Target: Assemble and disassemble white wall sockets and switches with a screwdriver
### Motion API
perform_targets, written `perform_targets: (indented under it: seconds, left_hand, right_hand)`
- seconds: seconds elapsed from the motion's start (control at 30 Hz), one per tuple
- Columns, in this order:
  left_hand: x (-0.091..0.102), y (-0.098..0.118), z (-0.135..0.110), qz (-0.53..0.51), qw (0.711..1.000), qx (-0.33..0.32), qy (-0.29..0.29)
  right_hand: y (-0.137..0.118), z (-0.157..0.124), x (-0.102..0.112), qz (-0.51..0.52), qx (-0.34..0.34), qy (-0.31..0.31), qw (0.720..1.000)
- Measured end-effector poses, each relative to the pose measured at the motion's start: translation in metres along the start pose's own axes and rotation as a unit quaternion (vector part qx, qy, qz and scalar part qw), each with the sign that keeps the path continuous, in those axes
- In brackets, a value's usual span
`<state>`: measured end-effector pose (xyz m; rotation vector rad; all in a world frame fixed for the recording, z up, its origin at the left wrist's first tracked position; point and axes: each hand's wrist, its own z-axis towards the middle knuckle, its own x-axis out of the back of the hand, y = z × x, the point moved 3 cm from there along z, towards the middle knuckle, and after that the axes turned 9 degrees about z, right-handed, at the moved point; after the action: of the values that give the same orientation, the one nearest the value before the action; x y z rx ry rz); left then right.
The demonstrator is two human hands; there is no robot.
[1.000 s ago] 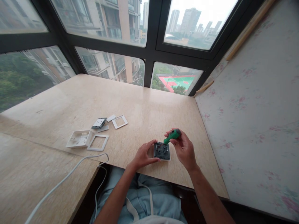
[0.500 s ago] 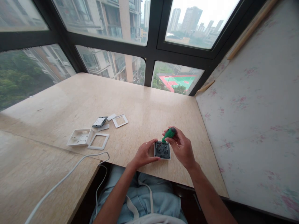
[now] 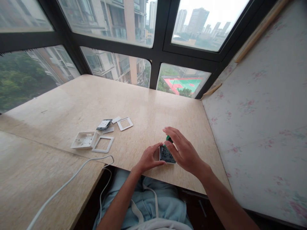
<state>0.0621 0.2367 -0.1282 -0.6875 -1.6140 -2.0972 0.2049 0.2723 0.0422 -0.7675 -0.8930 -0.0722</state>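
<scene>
My left hand (image 3: 151,157) grips the left side of a wall switch (image 3: 165,155), thumb at its near edge and fingers at its far edge. The switch lies on the counter with its dark back facing up inside a white frame. My right hand (image 3: 183,148) is over it, around a screwdriver (image 3: 169,139) whose green handle shows between thumb and fingers. The right fingers are fairly straight, and the palm covers most of the handle. The screwdriver's tip and the right part of the switch are hidden.
On the counter (image 3: 148,105) to the left are a white mounting box (image 3: 83,140), two white frames (image 3: 103,137) (image 3: 125,118), a socket module (image 3: 104,124) and small white plates (image 3: 116,119). A white cable (image 3: 72,179) crosses the counter's front edge. Windows and a papered wall (image 3: 259,127) border it.
My right hand has rolled over the screwdriver, its fingers straighter and now covering most of the green handle. My left hand keeps its hold on the switch. The view has shifted slightly.
</scene>
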Motion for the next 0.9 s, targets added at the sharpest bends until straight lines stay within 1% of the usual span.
perform_targets:
  seconds: [0.13, 0.2, 0.27, 0.3, 0.37, 0.43, 0.5, 0.57, 0.67, 0.73, 0.8, 0.83, 0.9]
  left_hand:
    - [0.001, 0.000, 0.000, 0.009, 1.000, -0.007, 0.001]
    - [0.002, 0.001, 0.000, 0.009, 1.000, -0.010, 0.000]
    - [0.002, 0.001, 0.000, 0.008, 1.000, -0.010, -0.001]
    - [0.002, 0.001, 0.000, 0.008, 1.000, -0.010, -0.001]
    - [0.002, 0.001, 0.000, 0.006, 1.000, -0.007, 0.000]
    - [0.002, 0.001, 0.000, 0.003, 1.000, -0.006, 0.000]
    - [0.001, 0.001, 0.000, 0.000, 1.000, -0.006, -0.001]
    - [0.002, 0.001, 0.001, -0.002, 1.000, -0.006, -0.004]
    - [0.003, 0.002, 0.001, -0.005, 1.000, -0.003, -0.008]
    - [0.004, 0.003, 0.001, -0.007, 1.000, -0.001, -0.011]
    - [0.004, 0.004, 0.001, -0.008, 1.000, 0.002, -0.013]
    - [0.004, 0.004, 0.002, -0.009, 1.000, 0.003, -0.014]
    - [0.004, 0.004, 0.001, -0.010, 1.000, 0.004, -0.014]
  right_hand:
    - [-0.003, -0.001, 0.018, 0.033, -0.016, -0.083, 0.996]
    - [-0.003, 0.000, 0.025, 0.039, -0.029, -0.093, 0.994]
    - [-0.002, 0.003, 0.029, 0.026, -0.052, -0.086, 0.995]
    - [-0.001, 0.004, 0.029, 0.003, -0.064, -0.081, 0.995]
    - [0.001, 0.008, 0.027, -0.074, -0.086, -0.070, 0.991]
    - [0.003, 0.012, 0.024, -0.157, -0.100, -0.058, 0.981]
    - [0.005, 0.014, 0.021, -0.192, -0.097, -0.045, 0.976]
    - [0.005, 0.014, 0.021, -0.164, -0.072, -0.040, 0.983]
    - [0.003, 0.012, 0.024, -0.056, -0.043, -0.068, 0.995]
    - [0.002, 0.009, 0.026, 0.013, -0.052, -0.095, 0.994]
    - [0.003, 0.007, 0.026, 0.058, -0.068, -0.110, 0.990]
    - [0.003, 0.006, 0.025, 0.071, -0.072, -0.114, 0.988]
    - [0.003, 0.006, 0.023, 0.068, -0.059, -0.116, 0.989]
